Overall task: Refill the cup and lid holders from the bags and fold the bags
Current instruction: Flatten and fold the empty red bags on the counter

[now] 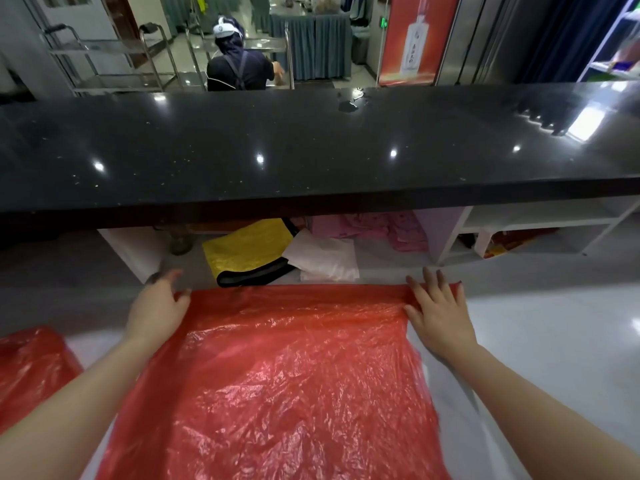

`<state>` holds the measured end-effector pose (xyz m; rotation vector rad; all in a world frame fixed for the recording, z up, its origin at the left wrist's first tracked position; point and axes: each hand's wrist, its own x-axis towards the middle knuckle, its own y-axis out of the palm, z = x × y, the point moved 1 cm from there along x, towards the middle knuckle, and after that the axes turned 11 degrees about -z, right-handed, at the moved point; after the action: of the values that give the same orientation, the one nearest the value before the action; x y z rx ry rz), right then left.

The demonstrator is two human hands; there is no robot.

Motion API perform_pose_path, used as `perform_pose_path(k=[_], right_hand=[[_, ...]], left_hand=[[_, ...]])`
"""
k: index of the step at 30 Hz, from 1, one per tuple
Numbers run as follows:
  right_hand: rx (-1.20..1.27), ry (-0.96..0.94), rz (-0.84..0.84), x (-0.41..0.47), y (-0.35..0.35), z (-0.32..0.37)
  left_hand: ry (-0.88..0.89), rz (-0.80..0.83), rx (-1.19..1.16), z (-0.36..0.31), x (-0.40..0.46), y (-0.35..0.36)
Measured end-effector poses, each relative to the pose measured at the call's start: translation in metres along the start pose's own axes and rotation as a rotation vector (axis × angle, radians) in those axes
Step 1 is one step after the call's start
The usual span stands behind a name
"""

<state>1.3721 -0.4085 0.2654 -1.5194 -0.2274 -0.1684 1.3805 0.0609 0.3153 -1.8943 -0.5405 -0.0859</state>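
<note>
White counter bears two red bags (277, 375), both hands (157, 306) flat.

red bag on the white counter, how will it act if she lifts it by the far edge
The red bag is thin, crinkled film, so it will probably sag and drape rather than hold its shape. It looks flat and empty, so likely very light. Its glossy surface may slide on the smooth counter unless the left hand and right hand pin it.
</note>
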Motion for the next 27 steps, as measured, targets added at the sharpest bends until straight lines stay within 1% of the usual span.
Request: perform_pose_path(k=[1, 3, 5, 6, 7, 8, 10, 12, 14, 18, 19, 21, 23, 24, 27], right_hand=[[-0.016, -0.011, -0.009, -0.001, -0.001, 0.002], [0.012, -0.042, -0.085, -0.002, -0.006, 0.010], [0.074, -0.081, -0.203, -0.005, -0.008, 0.020], [0.098, -0.079, -0.241, -0.007, -0.007, 0.023], [0.112, -0.057, -0.233, -0.008, -0.005, 0.024], [0.108, -0.017, -0.187, -0.008, -0.004, 0.023], [0.078, 0.111, -0.027, -0.008, -0.001, 0.016], [0.047, 0.239, 0.099, -0.006, 0.003, 0.005], [0.027, 0.275, 0.159, -0.003, 0.005, 0.000], [0.004, 0.277, 0.223, 0.004, -0.003, -0.010], [0.009, 0.281, 0.234, 0.007, -0.007, -0.012], [0.020, 0.264, 0.212, 0.009, -0.014, -0.009], [0.043, 0.199, 0.154, 0.008, -0.018, 0.003], [0.066, 0.159, 0.138, 0.005, -0.019, 0.011], [0.115, 0.022, 0.144, -0.010, -0.019, 0.041]], left_hand=[[0.078, 0.009, 0.034, -0.003, -0.005, 0.002], [0.207, 0.016, 0.067, -0.008, -0.016, 0.008], [0.257, 0.001, 0.097, -0.010, -0.023, 0.014], [0.240, -0.011, 0.107, -0.010, -0.026, 0.017], [0.204, -0.016, 0.115, -0.010, -0.028, 0.020], [0.164, -0.011, 0.120, -0.009, -0.031, 0.022], [0.121, 0.032, 0.132, -0.006, -0.035, 0.026], [0.158, 0.123, 0.202, 0.004, -0.040, 0.034], [0.203, 0.218, 0.285, 0.014, -0.043, 0.041], [0.154, 0.323, 0.352, 0.015, -0.037, 0.044], [0.155, 0.325, 0.373, 0.012, -0.035, 0.042], [0.172, 0.263, 0.381, 0.004, -0.037, 0.036], [0.201, 0.180, 0.316, -0.005, -0.044, 0.029], [0.225, 0.167, 0.278, -0.012, -0.051, 0.026], [0.278, 0.217, 0.233, -0.032, -0.075, 0.022]])
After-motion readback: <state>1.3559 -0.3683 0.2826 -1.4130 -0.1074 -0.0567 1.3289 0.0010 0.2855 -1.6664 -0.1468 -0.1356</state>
